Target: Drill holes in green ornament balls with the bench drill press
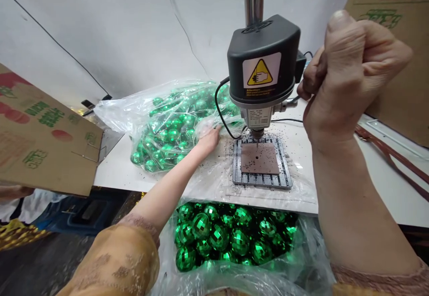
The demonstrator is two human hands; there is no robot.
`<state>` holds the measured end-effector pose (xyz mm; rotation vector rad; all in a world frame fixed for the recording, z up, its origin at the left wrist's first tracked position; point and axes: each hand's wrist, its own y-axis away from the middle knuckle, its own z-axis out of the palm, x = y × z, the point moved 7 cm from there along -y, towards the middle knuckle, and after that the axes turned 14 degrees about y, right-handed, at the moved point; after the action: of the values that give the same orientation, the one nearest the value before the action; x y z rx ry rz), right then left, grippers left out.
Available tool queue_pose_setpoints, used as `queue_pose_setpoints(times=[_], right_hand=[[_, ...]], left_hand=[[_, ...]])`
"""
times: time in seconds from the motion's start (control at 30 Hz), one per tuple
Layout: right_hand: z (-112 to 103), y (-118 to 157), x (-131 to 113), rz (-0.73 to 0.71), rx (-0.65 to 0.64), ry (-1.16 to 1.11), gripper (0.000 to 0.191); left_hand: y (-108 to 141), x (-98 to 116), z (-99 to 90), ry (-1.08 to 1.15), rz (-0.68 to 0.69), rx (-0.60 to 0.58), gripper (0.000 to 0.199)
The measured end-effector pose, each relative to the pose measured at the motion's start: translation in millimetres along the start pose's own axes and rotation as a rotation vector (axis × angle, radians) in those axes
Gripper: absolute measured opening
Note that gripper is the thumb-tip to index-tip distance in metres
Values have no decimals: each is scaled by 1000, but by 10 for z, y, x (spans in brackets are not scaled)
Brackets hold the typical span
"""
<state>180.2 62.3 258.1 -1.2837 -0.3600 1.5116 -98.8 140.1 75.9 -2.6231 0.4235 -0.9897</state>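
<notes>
My left hand reaches to the clear plastic bag of green mirrored balls on the white table; its fingertips are partly hidden at the plastic. My right hand is raised, fingers curled round the lever of the drill press, whose handle is mostly hidden by the hand. Below the drill chuck, a brown square board with a small dark hole lies on the slotted metal base. Many more green mirrored balls fill a plastic-lined container below the table edge.
Cardboard boxes stand at the left and right. A brown strap lies on the right of the white table. Dark shavings are scattered round the base. Another person's hand shows at the far left.
</notes>
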Motion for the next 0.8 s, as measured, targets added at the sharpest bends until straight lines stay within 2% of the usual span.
queue_pose_setpoints(times=[0.1,0.17,0.23,0.3,0.33,0.4,0.53,0.6,0.63,0.7,0.8], right_hand=[[-9,-5,-6,-17,26,-1,46],[-9,-5,-1,-6,23,19,45],[-2,-3,7,15,6,14,43],[-1,-1,6,24,2,-14,43],[-5,-1,3,22,7,-27,43],[-9,-1,4,20,15,-41,44],[-10,-5,11,9,21,-67,43],[3,-6,12,10,6,-64,42],[6,-6,8,6,5,-62,43],[13,-4,5,5,5,-57,43],[18,-3,11,6,13,-46,44]], left_hand=[[257,203,6,-111,42,-151,34],[444,385,-25,-114,103,-195,42],[610,577,-81,-15,161,-179,39],[727,730,-126,125,164,-119,27],[763,773,-134,209,123,-73,24],[805,781,-76,444,-49,6,29],[894,668,373,1125,-622,5,58],[924,681,550,1388,-814,-6,61],[917,700,590,1471,-843,-11,56],[879,732,600,1536,-801,-27,49],[833,732,578,1449,-666,-48,60]])
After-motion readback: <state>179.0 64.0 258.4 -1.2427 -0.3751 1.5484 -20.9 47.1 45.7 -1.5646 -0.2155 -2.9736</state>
